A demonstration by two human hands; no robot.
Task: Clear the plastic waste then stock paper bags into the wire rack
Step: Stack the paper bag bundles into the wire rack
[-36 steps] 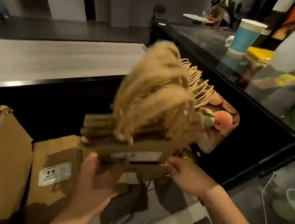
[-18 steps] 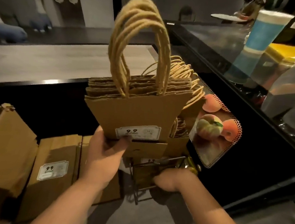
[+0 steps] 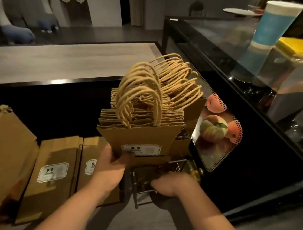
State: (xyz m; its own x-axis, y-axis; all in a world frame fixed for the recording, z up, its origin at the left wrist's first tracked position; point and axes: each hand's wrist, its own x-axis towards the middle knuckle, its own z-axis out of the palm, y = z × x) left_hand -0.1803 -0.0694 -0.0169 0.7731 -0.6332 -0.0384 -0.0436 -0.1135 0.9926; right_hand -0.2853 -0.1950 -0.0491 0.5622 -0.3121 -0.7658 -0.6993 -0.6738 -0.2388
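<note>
The left hand (image 3: 108, 168) grips a thick bundle of paper bags (image 3: 140, 132) by its lower edge, thumb across the front near the price label, holding it upright with the twine handles on top, probably so it can drop bottom-first into the wire rack (image 3: 152, 177) just below. The right hand (image 3: 170, 183) is curled over the rack's front wires, most likely to steady it; whether it fully clasps a wire cannot be told. More bags (image 3: 179, 80) already stand in the rack behind the bundle. Flat bundles of bags (image 3: 52, 176) lie to the left on the grey floor, beside an open cardboard box (image 3: 1, 149). To the right a dark glass counter (image 3: 225, 53) carries a blue cup (image 3: 275, 25), with a peach-printed package (image 3: 217, 131) leaning at its base.
</note>
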